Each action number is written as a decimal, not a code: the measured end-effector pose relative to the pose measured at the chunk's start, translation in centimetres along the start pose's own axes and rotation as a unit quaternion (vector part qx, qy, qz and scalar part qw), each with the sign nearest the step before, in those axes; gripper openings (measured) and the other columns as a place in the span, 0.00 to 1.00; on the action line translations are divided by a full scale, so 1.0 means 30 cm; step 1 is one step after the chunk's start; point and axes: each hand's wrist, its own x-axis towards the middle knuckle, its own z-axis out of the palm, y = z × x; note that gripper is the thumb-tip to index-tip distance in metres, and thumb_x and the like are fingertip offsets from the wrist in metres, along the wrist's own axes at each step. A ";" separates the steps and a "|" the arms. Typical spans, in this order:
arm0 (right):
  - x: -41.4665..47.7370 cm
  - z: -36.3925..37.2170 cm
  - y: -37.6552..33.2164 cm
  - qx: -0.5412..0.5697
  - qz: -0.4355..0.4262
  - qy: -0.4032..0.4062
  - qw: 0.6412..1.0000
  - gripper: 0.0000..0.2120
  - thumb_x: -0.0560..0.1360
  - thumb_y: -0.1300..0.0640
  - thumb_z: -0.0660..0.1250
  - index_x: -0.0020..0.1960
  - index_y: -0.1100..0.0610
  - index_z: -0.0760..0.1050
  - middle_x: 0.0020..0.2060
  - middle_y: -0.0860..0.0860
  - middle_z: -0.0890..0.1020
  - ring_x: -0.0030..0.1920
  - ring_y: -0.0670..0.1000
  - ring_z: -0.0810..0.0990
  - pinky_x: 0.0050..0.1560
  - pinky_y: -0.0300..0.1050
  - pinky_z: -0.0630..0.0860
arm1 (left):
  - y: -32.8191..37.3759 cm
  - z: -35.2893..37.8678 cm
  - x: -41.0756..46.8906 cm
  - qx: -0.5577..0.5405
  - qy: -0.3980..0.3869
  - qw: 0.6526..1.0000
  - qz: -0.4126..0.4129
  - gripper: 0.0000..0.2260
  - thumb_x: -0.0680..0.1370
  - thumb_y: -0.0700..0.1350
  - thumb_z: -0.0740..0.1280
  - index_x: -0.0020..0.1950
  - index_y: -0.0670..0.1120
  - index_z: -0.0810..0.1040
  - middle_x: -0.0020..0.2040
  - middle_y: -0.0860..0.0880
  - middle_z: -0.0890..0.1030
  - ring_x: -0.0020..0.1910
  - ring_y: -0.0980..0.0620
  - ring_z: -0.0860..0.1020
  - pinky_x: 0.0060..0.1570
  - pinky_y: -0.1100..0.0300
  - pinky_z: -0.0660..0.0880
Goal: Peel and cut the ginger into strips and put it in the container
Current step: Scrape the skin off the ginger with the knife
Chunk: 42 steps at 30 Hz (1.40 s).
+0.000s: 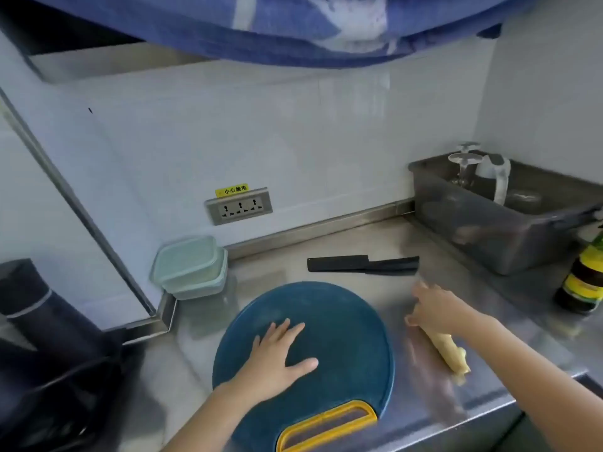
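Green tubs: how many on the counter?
2, stacked: top tub on bottom tub, behind and left of the board. Others may nest hidden inside.

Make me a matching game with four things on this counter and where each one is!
Things:
1 knife
2 ginger
3 containers
4 bottle

Places:
A far right edge of the counter
B behind the cutting board
C left of the board, at the back
D right of the board, partly under the right hand

Pairs: 1-B, 2-D, 3-C, 4-A
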 end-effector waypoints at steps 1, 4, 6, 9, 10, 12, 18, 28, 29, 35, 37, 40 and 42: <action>-0.002 0.020 0.010 -0.005 0.010 0.002 1.000 0.27 0.75 0.45 0.66 0.68 0.56 0.62 0.61 0.57 0.72 0.61 0.58 0.72 0.57 0.48 0.71 | 0.000 0.018 -0.004 0.030 0.007 0.999 0.008 0.33 0.77 0.65 0.58 0.77 0.60 0.47 0.78 0.54 0.42 0.76 0.51 0.39 0.74 0.47 0.40; -0.025 0.069 0.036 -0.025 0.022 0.046 0.998 0.27 0.76 0.43 0.64 0.69 0.52 0.60 0.61 0.57 0.72 0.61 0.59 0.73 0.60 0.49 0.68 | -0.010 0.052 -0.004 0.071 0.030 0.997 0.009 0.33 0.77 0.66 0.57 0.77 0.60 0.46 0.78 0.55 0.41 0.76 0.52 0.38 0.74 0.48 0.37; -0.041 0.109 0.047 -0.036 0.007 0.090 0.995 0.27 0.77 0.43 0.61 0.71 0.50 0.58 0.62 0.57 0.73 0.62 0.59 0.73 0.63 0.50 0.65 | -0.013 0.059 -0.015 0.059 0.028 0.998 0.015 0.34 0.76 0.66 0.58 0.77 0.61 0.47 0.78 0.55 0.42 0.76 0.53 0.39 0.74 0.49 0.38; -0.077 0.144 0.076 -0.053 -0.013 0.140 0.989 0.28 0.78 0.43 0.59 0.74 0.50 0.56 0.64 0.56 0.74 0.62 0.58 0.74 0.67 0.51 0.62 | -0.002 0.062 -0.037 0.053 0.031 0.998 0.019 0.34 0.75 0.65 0.60 0.77 0.60 0.49 0.78 0.55 0.44 0.76 0.54 0.40 0.74 0.50 0.39; -0.091 0.149 0.087 -0.056 -0.021 0.152 0.987 0.28 0.78 0.43 0.59 0.74 0.50 0.57 0.64 0.55 0.74 0.62 0.58 0.74 0.67 0.51 0.62 | 0.009 0.067 -0.048 0.050 0.030 0.998 0.017 0.34 0.75 0.65 0.61 0.77 0.60 0.49 0.78 0.55 0.44 0.76 0.53 0.40 0.74 0.50 0.39; -0.122 0.154 0.097 -0.043 -0.037 0.160 0.985 0.28 0.77 0.43 0.61 0.74 0.50 0.58 0.63 0.55 0.75 0.61 0.57 0.74 0.65 0.49 0.63 | 0.035 0.082 -0.076 0.051 0.029 0.998 0.015 0.34 0.75 0.65 0.61 0.77 0.60 0.50 0.78 0.55 0.45 0.77 0.53 0.41 0.75 0.49 0.40; -0.216 0.122 0.088 0.041 -0.042 0.143 0.988 0.29 0.76 0.45 0.66 0.74 0.49 0.61 0.61 0.53 0.75 0.59 0.55 0.75 0.55 0.44 0.73 | 0.099 0.119 -0.145 0.067 0.035 0.997 0.004 0.35 0.74 0.67 0.62 0.77 0.61 0.52 0.78 0.55 0.48 0.77 0.51 0.45 0.75 0.50 0.46; -0.251 0.101 -0.095 0.063 -0.218 0.085 0.970 0.36 0.72 0.45 0.71 0.75 0.47 0.60 0.65 0.52 0.74 0.64 0.52 0.72 0.59 0.42 0.68 | 0.135 0.166 -0.115 -0.048 0.201 0.978 -0.033 0.18 0.79 0.62 0.56 0.64 0.56 0.73 0.66 0.54 0.71 0.68 0.50 0.63 0.67 0.53 0.61; -0.246 0.112 -0.122 0.055 -0.239 0.073 0.967 0.37 0.72 0.45 0.71 0.76 0.48 0.59 0.66 0.52 0.73 0.65 0.52 0.71 0.61 0.42 0.67 | 0.134 0.167 -0.104 -0.079 0.222 0.971 -0.039 0.17 0.79 0.60 0.57 0.63 0.55 0.74 0.63 0.55 0.73 0.66 0.51 0.66 0.65 0.54 0.63; -0.182 0.132 -0.218 0.051 -0.260 0.052 0.963 0.39 0.71 0.46 0.72 0.75 0.57 0.59 0.66 0.54 0.72 0.64 0.55 0.71 0.62 0.48 0.70 | 0.132 0.175 -0.049 -0.135 0.232 0.963 0.007 0.17 0.79 0.55 0.62 0.66 0.54 0.69 0.62 0.56 0.73 0.64 0.56 0.69 0.65 0.56 0.66; -0.157 0.131 -0.222 0.048 -0.255 0.041 0.965 0.36 0.71 0.46 0.72 0.73 0.57 0.61 0.63 0.55 0.74 0.61 0.55 0.73 0.60 0.50 0.72 | 0.146 0.175 -0.037 -0.143 0.219 0.964 0.035 0.17 0.79 0.54 0.62 0.68 0.55 0.68 0.63 0.57 0.71 0.64 0.59 0.68 0.63 0.62 0.65; -0.126 0.122 -0.208 0.074 -0.259 0.009 0.963 0.30 0.74 0.44 0.68 0.70 0.56 0.65 0.59 0.54 0.77 0.57 0.54 0.76 0.58 0.50 0.74 | 0.173 0.174 -0.010 -0.141 0.209 0.965 0.068 0.17 0.79 0.53 0.62 0.68 0.55 0.68 0.64 0.57 0.70 0.65 0.60 0.67 0.63 0.64 0.63; -0.103 0.101 -0.183 0.108 -0.263 0.013 0.959 0.26 0.78 0.45 0.63 0.72 0.54 0.66 0.64 0.54 0.76 0.61 0.53 0.75 0.62 0.46 0.71 | 0.191 0.174 0.007 -0.151 0.209 0.963 0.079 0.17 0.79 0.53 0.62 0.68 0.57 0.68 0.65 0.57 0.69 0.67 0.59 0.66 0.65 0.64 0.62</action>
